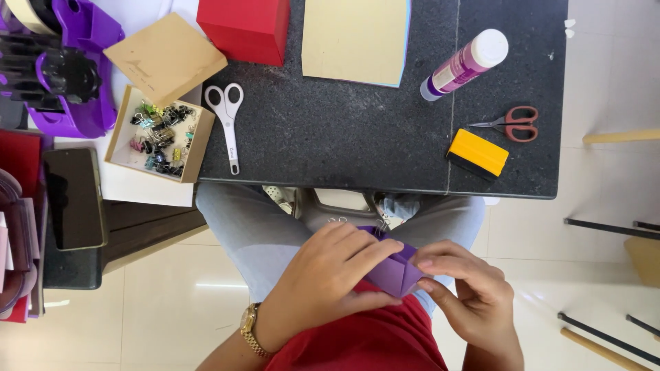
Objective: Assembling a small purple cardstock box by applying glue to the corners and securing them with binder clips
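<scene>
A: Purple folded paper (393, 269) sits at six o'clock, over the lap, below the dark table (344, 137). Who has it?

B: The left hand (328, 278), at its nine o'clock, lies fingers over the top, thumb beneath. The right hand (473, 292), at three o'clock, pinches the edge.

A: Further up?

B: White scissors (228, 120) at eleven o'clock, glue stick (464, 64) at one.

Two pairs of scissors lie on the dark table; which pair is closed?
The white-handled scissors, left beside the box of clips, have blades together. The smaller red-handled scissors, right near the yellow block, look slightly open.
</scene>
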